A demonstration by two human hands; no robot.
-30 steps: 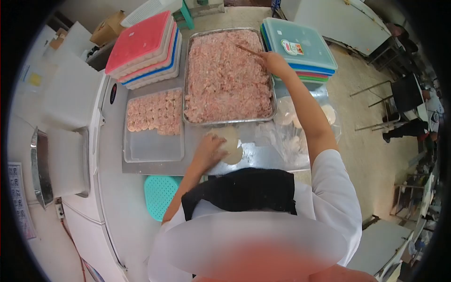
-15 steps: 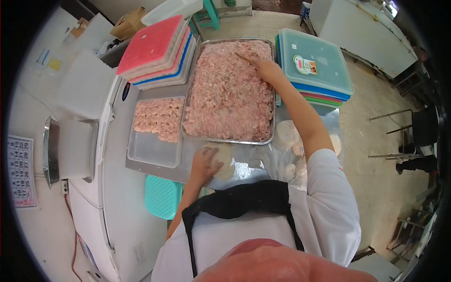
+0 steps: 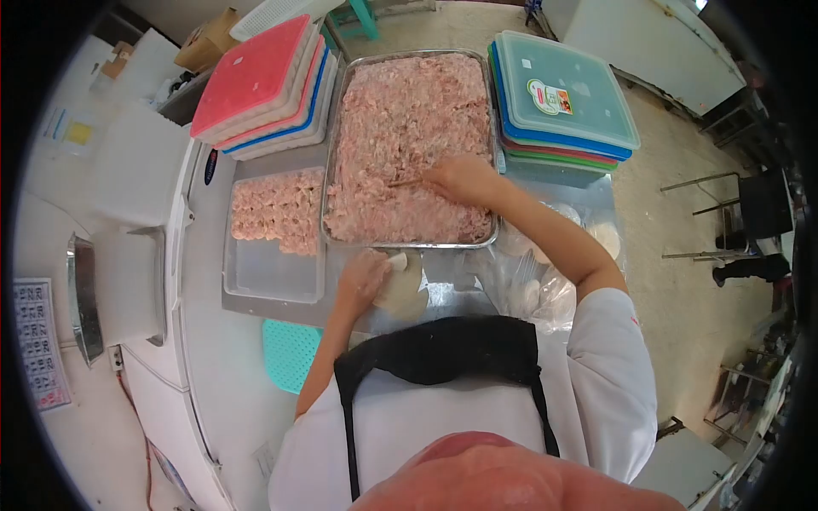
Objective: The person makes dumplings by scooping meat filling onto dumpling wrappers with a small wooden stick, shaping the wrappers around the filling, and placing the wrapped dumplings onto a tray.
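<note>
A large metal tray (image 3: 331, 230) is filled with pinkish ground meat (image 3: 409, 111). My right hand (image 3: 464, 181) grips a thin wooden stick (image 3: 406, 182), its tip at the meat's surface. In front of the tray, my left hand (image 3: 363, 277) pinches a pale dumpling wrapper (image 3: 398, 261). Below that hand lies a stack of round dumpling wrappers (image 3: 403, 294) on the metal table (image 3: 447, 294). To the left, a clear plastic container (image 3: 271, 277) holds rows of meat-filled dumplings (image 3: 274, 209) in its far part.
Pink- and blue-lidded containers (image 3: 256, 81) are stacked at the back left. Another stack with a green lid (image 3: 567, 85) stands at the back right. Plastic bags of pale round wrappers (image 3: 545, 294) lie on the right. A turquoise basket (image 3: 291, 353) sits below the table's left edge.
My right hand has moved the stick from the tray's far end toward its near half. My left hand's fingers, spread over the wrapper stack before, now hold up a folded wrapper.
</note>
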